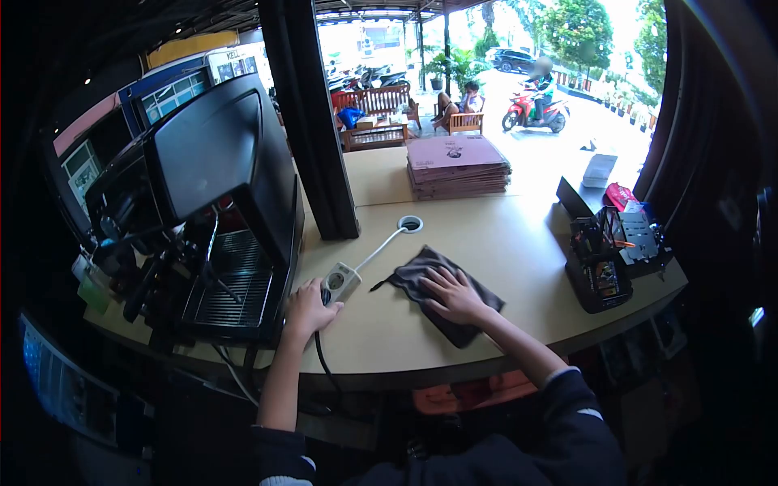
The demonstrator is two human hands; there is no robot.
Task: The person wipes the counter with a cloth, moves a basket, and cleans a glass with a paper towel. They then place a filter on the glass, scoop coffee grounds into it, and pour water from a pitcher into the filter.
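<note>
On the pale wooden counter (381, 327), a dark cloth (454, 320) is spread out. My right hand (454, 297) lies on it with the fingers apart, palm down. To the left, my left hand (310, 308) has its fingers around a black plug (326, 296) at the near end of a white power strip (342, 281). A black cord hangs from there over the front edge. The strip's white cable (381, 249) runs to a round hole (411, 223) in the counter.
A black espresso machine (219, 146) stands at the left beside a dark post (312, 121). Pink flat boxes (458, 166) are stacked at the back. A black organizer (596, 267) sits at the right. Outside, people and a red motorbike (535, 111) are visible.
</note>
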